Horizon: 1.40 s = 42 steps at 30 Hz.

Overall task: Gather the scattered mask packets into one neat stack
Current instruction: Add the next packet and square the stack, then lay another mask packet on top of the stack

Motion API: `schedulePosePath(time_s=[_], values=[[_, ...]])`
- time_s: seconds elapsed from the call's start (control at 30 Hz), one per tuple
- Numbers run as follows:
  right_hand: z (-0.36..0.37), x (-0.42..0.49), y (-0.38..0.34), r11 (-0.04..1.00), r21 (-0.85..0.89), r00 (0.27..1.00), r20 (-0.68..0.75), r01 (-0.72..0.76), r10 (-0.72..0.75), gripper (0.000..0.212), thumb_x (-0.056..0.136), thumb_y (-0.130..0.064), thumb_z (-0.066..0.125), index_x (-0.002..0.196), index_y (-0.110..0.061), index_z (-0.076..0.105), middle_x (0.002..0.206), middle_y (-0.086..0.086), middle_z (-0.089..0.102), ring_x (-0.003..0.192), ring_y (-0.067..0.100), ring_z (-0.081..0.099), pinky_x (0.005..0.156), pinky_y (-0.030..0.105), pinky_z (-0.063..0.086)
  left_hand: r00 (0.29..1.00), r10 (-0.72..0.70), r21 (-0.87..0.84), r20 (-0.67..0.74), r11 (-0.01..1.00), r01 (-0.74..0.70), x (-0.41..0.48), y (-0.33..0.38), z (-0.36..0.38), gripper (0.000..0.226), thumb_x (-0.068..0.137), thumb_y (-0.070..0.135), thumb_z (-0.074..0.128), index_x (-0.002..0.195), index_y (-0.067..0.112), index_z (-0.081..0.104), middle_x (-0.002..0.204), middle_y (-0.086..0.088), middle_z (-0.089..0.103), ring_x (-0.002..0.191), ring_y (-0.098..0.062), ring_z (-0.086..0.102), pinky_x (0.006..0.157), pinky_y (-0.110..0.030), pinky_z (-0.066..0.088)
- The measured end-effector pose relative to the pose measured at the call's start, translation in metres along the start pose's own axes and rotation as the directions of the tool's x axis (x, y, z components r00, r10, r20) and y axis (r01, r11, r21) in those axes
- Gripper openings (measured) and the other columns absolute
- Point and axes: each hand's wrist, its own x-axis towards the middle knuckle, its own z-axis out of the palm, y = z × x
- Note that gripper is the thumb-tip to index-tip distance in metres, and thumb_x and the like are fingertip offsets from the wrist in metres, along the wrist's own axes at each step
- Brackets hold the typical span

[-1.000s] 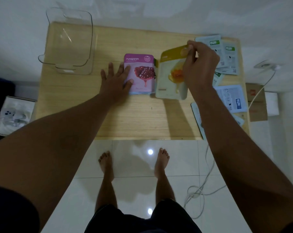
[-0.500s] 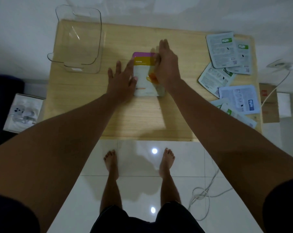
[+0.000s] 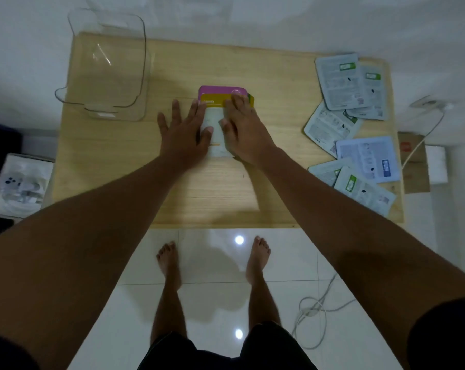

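Observation:
At the middle of the wooden table (image 3: 226,198) a yellow honey mask packet (image 3: 214,121) lies on top of a pink pomegranate packet (image 3: 220,90), whose top edge sticks out behind it. My left hand (image 3: 183,132) lies flat with spread fingers against the left side of the pair. Flat on the right side rests my right hand (image 3: 242,129), covering part of the yellow packet. Several white mask packets (image 3: 338,81) lie face down and scattered along the table's right side, one with a blue label (image 3: 370,158).
A clear plastic container (image 3: 106,68) stands at the table's back left corner. A white box (image 3: 20,185) sits on the floor to the left. To the right are a cardboard box (image 3: 415,161) and a white cable (image 3: 314,313). My bare feet stand below the front edge.
My right hand carried the yellow packet left and laid it on the pink packet. Both hands now press flat on the pair; the left hand has shifted slightly.

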Motion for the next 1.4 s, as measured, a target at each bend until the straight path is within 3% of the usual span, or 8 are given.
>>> schedulePosePath(time_s=[0.3, 0.4, 0.6, 0.73, 0.9, 1.07, 1.23, 1.4], values=[[-0.079, 0.013, 0.111, 0.804, -0.317, 0.862, -0.247, -0.503, 0.442, 0.056, 0.099, -0.032, 0.042, 0.148, -0.008, 0.030, 0.159, 0.021, 0.022, 0.148, 0.043, 0.016, 0.120, 0.059, 0.019, 1.000, -0.012, 0.003, -0.015, 1.000, 0.013, 0.002, 0.012, -0.007, 0.067, 0.095, 0.052, 0.028, 0.155, 0.026, 0.017, 0.163, 0.006, 0.020, 0.148, -0.048, 0.003, 0.109, -0.073, -0.001], [-0.089, 0.012, 0.136, 0.756, -0.236, 0.791, -0.228, -0.611, 0.568, 0.059, 0.097, -0.043, 0.047, 0.139, -0.002, 0.040, 0.148, 0.024, 0.038, 0.138, 0.043, 0.034, 0.113, 0.054, 0.033, 1.000, -0.018, -0.001, -0.013, 1.000, 0.018, 0.003, 0.012, -0.005, 0.067, 0.095, 0.053, 0.027, 0.155, 0.028, 0.016, 0.163, 0.007, 0.019, 0.148, -0.047, 0.002, 0.109, -0.074, -0.002], [-0.092, 0.010, 0.133, 0.748, -0.375, 0.837, -0.262, -0.547, 0.480, 0.022, 0.097, -0.013, 0.047, 0.107, 0.001, 0.060, 0.100, 0.020, 0.068, 0.089, 0.034, 0.068, 0.071, 0.040, 0.055, 1.000, -0.021, 0.008, -0.019, 1.000, 0.021, 0.003, 0.012, -0.003, 0.064, 0.097, 0.054, 0.027, 0.155, 0.030, 0.014, 0.163, 0.007, 0.020, 0.148, -0.046, 0.002, 0.109, -0.074, -0.002], [-0.092, 0.005, 0.133, 0.769, -0.420, 0.876, -0.252, -0.482, 0.411, 0.018, 0.095, -0.006, 0.047, 0.104, 0.001, 0.060, 0.101, 0.021, 0.068, 0.090, 0.036, 0.067, 0.071, 0.039, 0.051, 0.999, -0.028, 0.016, -0.027, 0.999, 0.029, 0.003, 0.013, -0.003, 0.064, 0.096, 0.054, 0.025, 0.155, 0.030, 0.015, 0.162, 0.008, 0.022, 0.148, -0.047, 0.004, 0.106, -0.077, 0.000], [-0.105, 0.001, 0.125, 0.848, -0.180, 0.833, -0.372, -0.498, 0.410, 0.021, 0.099, -0.016, 0.042, 0.107, -0.004, 0.057, 0.102, 0.019, 0.067, 0.092, 0.036, 0.065, 0.078, 0.046, 0.054, 1.000, -0.029, 0.008, -0.009, 1.000, 0.029, 0.004, 0.013, -0.004, 0.064, 0.096, 0.054, 0.025, 0.155, 0.030, 0.015, 0.162, 0.009, 0.021, 0.148, -0.047, 0.004, 0.106, -0.078, 0.000], [-0.110, -0.002, 0.071, 0.940, 0.251, 0.710, -0.617, -0.231, 0.340, 0.021, 0.096, -0.014, 0.049, 0.096, 0.004, 0.060, 0.082, 0.009, 0.065, 0.070, 0.015, 0.057, 0.060, 0.021, 0.037, 0.999, -0.041, 0.000, 0.019, 0.999, 0.041, 0.005, 0.012, -0.007, 0.066, 0.095, 0.056, 0.025, 0.155, 0.031, 0.014, 0.163, 0.010, 0.019, 0.149, -0.045, 0.002, 0.107, -0.076, -0.002], [-0.084, -0.007, 0.017, 0.814, 0.573, 0.629, -0.598, -0.099, 0.497, 0.011, 0.090, -0.006, 0.056, 0.086, 0.002, 0.061, 0.076, -0.004, 0.059, 0.067, -0.006, 0.053, 0.059, 0.000, 0.038, 0.998, -0.039, -0.015, 0.044, 0.999, 0.040, 0.007, 0.010, -0.008, 0.065, 0.095, 0.056, 0.022, 0.155, 0.032, 0.013, 0.163, 0.012, 0.018, 0.149, -0.043, 0.000, 0.108, -0.075, -0.003], [-0.040, -0.016, -0.006, 0.746, 0.633, 0.708, -0.430, -0.206, 0.560, 0.013, 0.091, -0.008, 0.058, 0.088, 0.003, 0.064, 0.083, 0.008, 0.067, 0.079, 0.015, 0.061, 0.075, 0.030, 0.053, 0.995, -0.095, -0.138, 0.021, 0.986, 0.097, 0.007, 0.011, -0.008, 0.064, 0.097, 0.050, 0.016, 0.156, 0.030, 0.007, 0.162, -0.002, 0.023, 0.151, -0.038, 0.002, 0.111, -0.070, -0.006]])
